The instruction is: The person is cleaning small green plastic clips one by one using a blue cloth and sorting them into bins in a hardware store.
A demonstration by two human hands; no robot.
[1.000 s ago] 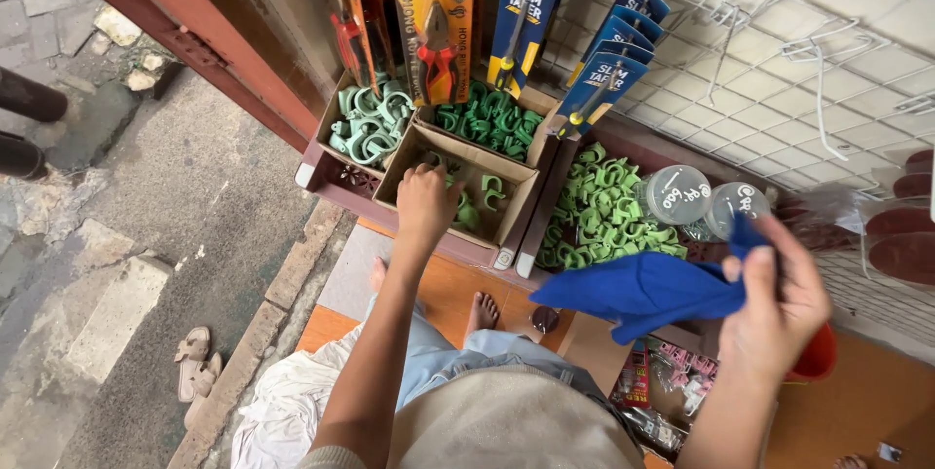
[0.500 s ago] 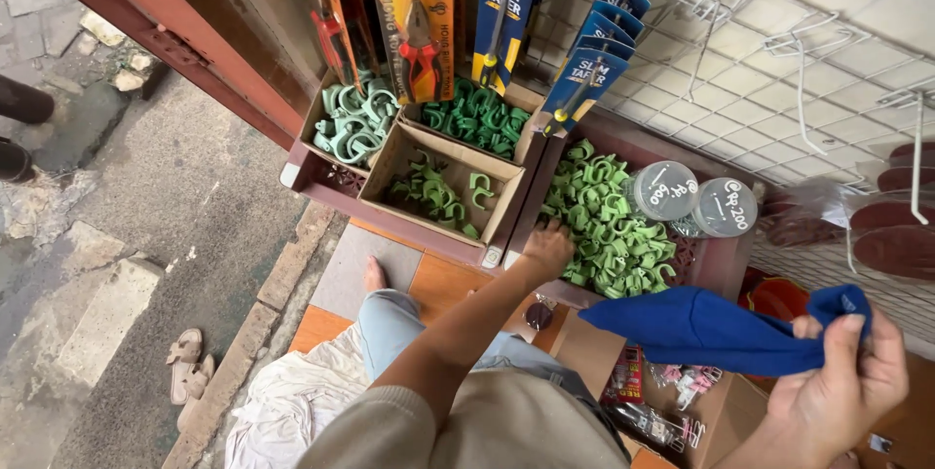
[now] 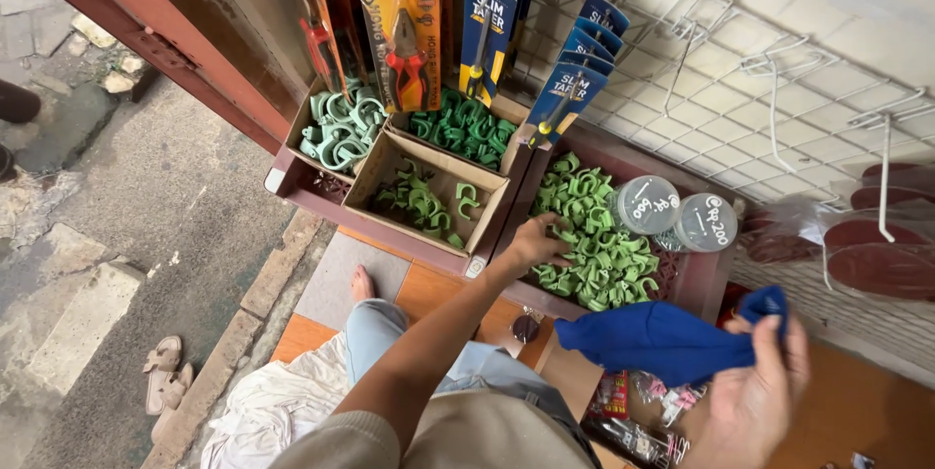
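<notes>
My left hand (image 3: 538, 240) reaches into a bin of bright green plastic pipe clips (image 3: 594, 235), fingers curled on the clips at the bin's left side. My right hand (image 3: 755, 391) is closed on a blue cloth (image 3: 657, 337) that hangs out to the left, below the bin. Whether the left hand holds a clip is hidden.
Cardboard boxes of green clips (image 3: 429, 196) and pale green clips (image 3: 336, 133) stand to the left. Two clear round lidded jars (image 3: 672, 216) sit on the right bin. Packaged pliers (image 3: 404, 26) and screwdrivers hang above on a wire grid (image 3: 760, 70). Sandals (image 3: 161, 367) lie on the pavement.
My left hand moved from the middle cardboard box rightward into the bright green clip bin. My right hand with the blue cloth dropped lower and to the right.
</notes>
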